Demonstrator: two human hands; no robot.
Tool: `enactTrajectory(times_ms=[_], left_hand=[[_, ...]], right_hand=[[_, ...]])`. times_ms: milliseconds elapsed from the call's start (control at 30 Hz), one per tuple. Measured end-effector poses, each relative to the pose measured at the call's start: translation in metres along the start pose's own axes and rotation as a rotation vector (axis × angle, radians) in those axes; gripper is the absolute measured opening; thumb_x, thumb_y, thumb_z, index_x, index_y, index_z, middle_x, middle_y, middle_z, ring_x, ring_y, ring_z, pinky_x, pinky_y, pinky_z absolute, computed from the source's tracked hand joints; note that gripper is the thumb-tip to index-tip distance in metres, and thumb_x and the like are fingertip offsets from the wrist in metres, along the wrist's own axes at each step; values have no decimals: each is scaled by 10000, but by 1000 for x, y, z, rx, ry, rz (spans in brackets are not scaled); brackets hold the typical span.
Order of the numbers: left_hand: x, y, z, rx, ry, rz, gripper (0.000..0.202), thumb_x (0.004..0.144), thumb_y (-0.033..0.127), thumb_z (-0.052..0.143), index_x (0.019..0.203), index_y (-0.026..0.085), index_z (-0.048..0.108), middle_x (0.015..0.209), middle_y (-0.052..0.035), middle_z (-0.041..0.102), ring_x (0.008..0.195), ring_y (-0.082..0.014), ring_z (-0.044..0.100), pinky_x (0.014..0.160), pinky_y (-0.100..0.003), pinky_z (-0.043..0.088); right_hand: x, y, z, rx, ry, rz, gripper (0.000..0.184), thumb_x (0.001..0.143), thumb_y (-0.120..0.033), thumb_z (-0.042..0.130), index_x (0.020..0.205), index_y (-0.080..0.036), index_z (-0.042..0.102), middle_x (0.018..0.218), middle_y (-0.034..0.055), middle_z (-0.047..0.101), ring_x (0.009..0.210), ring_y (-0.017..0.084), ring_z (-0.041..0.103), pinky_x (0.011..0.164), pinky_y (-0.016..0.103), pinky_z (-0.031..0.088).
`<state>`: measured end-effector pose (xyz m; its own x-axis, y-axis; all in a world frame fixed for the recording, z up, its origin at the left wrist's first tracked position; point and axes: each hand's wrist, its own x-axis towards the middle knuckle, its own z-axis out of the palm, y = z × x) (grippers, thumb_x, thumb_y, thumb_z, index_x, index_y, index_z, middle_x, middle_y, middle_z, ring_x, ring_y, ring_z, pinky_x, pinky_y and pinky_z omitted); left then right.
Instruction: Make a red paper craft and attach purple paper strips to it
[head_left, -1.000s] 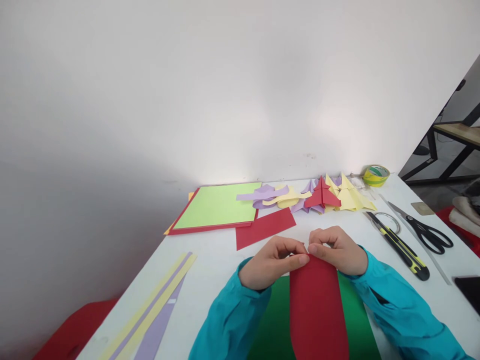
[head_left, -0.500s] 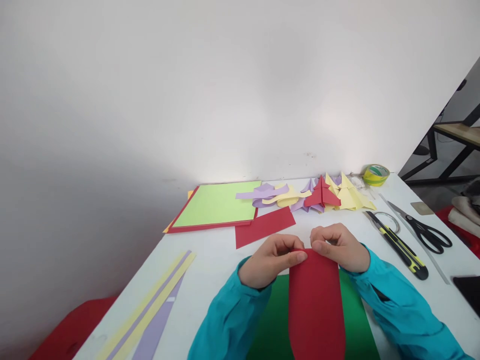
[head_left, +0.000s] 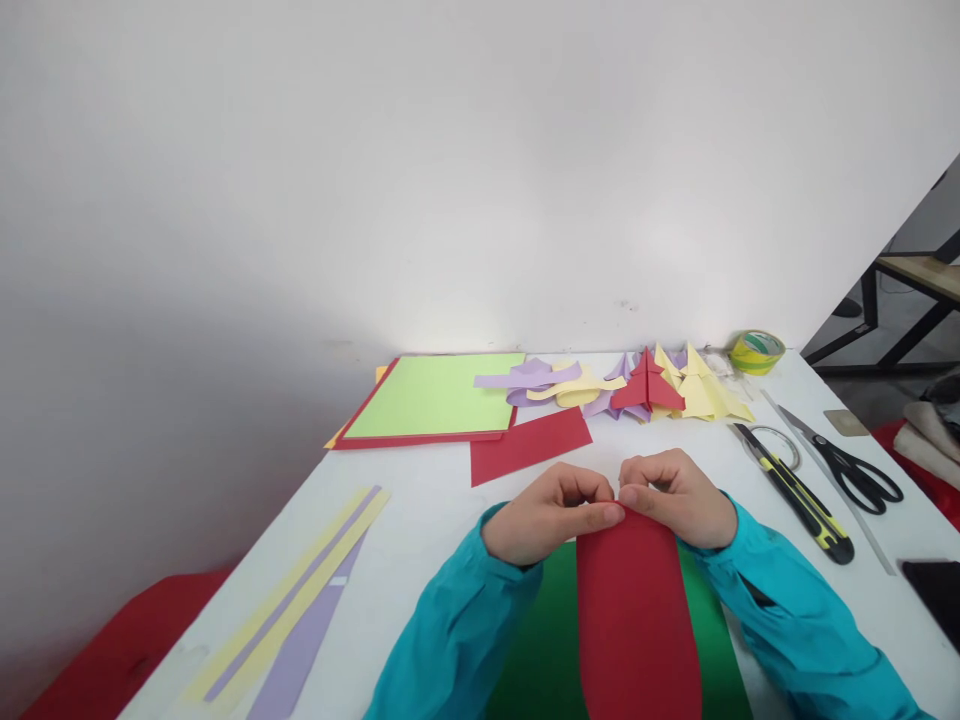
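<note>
A long red sheet of paper (head_left: 636, 610) runs up from the bottom of the view, its far edge pinched between both hands. My left hand (head_left: 556, 512) grips the far left part of that edge, thumb on top and fingers curled. At the right of the same edge, my right hand (head_left: 681, 497) pinches with thumb and bent fingers. The two thumbs almost meet at the middle. Beneath the red paper lies a green sheet (head_left: 541, 640). The near end of the red paper is cut off by the frame.
Behind the hands are a red paper rectangle (head_left: 531, 447), a light green sheet (head_left: 431, 395), curled strips (head_left: 555, 382) and folded paper planes (head_left: 649, 390). Rightward lie a box cutter (head_left: 799, 500), scissors (head_left: 847, 465) and a tape roll (head_left: 757, 351). Paper strips (head_left: 300, 620) lie at left.
My left hand has slid slightly right along the far edge, bringing its thumb closer to the right one. My right hand stays nearly in place. The view has shifted a little.
</note>
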<state>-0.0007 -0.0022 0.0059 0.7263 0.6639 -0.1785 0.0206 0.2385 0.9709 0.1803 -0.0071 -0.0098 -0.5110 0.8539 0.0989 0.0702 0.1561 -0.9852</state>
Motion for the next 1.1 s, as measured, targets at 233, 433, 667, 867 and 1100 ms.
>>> enactTrajectory(times_ms=[233,433,667,867,1100], left_hand=[[-1,1,4,-60,-14,-10,349,695,446,676,656,106,607,614,-19,562,568,-108,482,537,-242,363],[0,-3,1,-96,26,4,318,686,412,698,680,103,628,629,-21,586,576,-106,509,549,-236,383],[3,-7,0,-153,10,61,288,661,367,730,611,108,614,587,-7,567,552,-91,487,531,-221,372],[3,-6,1,-161,27,13,288,686,392,707,693,106,673,656,-38,632,599,-120,545,565,-237,415],[5,-13,3,-267,38,46,253,650,345,746,695,105,678,640,-27,638,603,-112,556,584,-227,422]], right_hand=[[0,-3,0,16,-12,30,483,778,-576,523,555,-150,479,544,-29,440,499,75,342,455,226,261],[-2,-2,0,29,-10,31,473,778,-562,533,553,-151,474,552,-30,425,504,77,332,468,234,264],[-3,-1,1,36,-32,2,456,789,-548,530,563,-156,471,551,-29,424,516,82,334,469,237,263],[-3,-2,1,0,-19,14,456,805,-549,505,578,-154,494,555,-24,442,532,87,348,469,230,280],[-3,-3,1,26,-26,14,453,806,-544,509,576,-155,486,558,-23,438,535,89,349,474,231,284]])
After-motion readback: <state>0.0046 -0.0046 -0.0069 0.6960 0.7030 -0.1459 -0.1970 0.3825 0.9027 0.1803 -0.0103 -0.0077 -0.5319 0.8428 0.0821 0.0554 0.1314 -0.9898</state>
